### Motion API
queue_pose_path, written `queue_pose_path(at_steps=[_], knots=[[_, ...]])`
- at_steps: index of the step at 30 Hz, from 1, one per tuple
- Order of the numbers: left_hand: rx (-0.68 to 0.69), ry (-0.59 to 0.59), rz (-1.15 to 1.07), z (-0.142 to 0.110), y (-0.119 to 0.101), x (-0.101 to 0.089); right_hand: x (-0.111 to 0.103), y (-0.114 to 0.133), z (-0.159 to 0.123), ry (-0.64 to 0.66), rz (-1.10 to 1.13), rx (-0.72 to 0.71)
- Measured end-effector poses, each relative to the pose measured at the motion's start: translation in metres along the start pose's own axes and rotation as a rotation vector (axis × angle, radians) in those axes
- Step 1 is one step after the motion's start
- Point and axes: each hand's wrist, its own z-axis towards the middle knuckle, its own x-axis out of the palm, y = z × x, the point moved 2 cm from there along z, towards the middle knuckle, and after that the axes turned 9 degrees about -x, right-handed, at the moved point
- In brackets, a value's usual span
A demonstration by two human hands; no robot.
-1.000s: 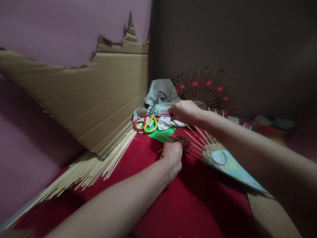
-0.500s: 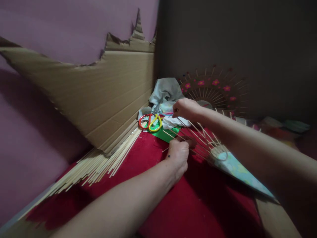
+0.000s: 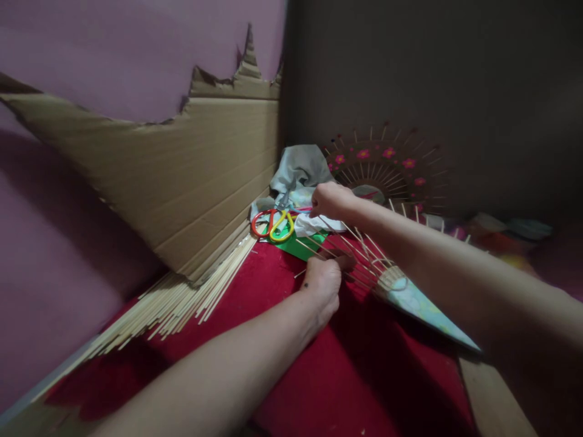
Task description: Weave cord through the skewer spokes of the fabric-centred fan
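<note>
A pale blue-green patterned cone (image 3: 423, 312) lies on its side at the right. Thin sticks (image 3: 348, 244) fan out from its wide end, where a tan woven band (image 3: 389, 278) runs round them. A loop of cord hangs against the band. My left hand (image 3: 322, 280) is closed round several of the stick ends, its fingertips mostly hidden. Above and beyond it, my right hand (image 3: 331, 200) is pinched near the far stick ends. What that pinch holds, stick or cord, I cannot make out.
Red-and-yellow-handled scissors (image 3: 273, 225) rest on a green sheet (image 3: 305, 247) by grey cloth (image 3: 300, 167). Loose sticks (image 3: 182, 303) lie along the left of the red cloth (image 3: 291, 376). Torn cardboard (image 3: 218, 164) leans on the wall. A flowered fan-shaped piece (image 3: 376, 159) stands behind.
The view swings right, then slightly back. The cord loop by the woven band looks smaller, and cord shows among the sticks. Both hands keep nearly the same place.
</note>
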Motion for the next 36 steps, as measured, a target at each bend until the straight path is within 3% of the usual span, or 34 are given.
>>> queue_pose_path(at_steps=[8,17,25,31,33,36], knots=[[-0.022,0.006,0.005,0.001,0.001,-0.002,-0.019,-0.014,-0.028,-0.054,-0.059,0.092],[-0.046,0.025,0.032,0.002,-0.003,-0.001,-0.019,-0.053,-0.096,-0.022,0.030,0.046],[-0.066,0.049,0.071,-0.002,-0.007,0.001,-0.010,-0.090,-0.136,0.053,0.319,0.134],[-0.078,0.038,0.085,-0.003,-0.008,0.002,-0.014,-0.105,-0.151,-0.032,0.420,0.155],[-0.083,0.029,0.091,-0.004,-0.008,0.002,-0.013,-0.104,-0.154,-0.021,0.385,0.137],[-0.083,0.023,0.096,-0.004,-0.008,0.002,-0.007,-0.102,-0.156,0.003,0.108,0.150]])
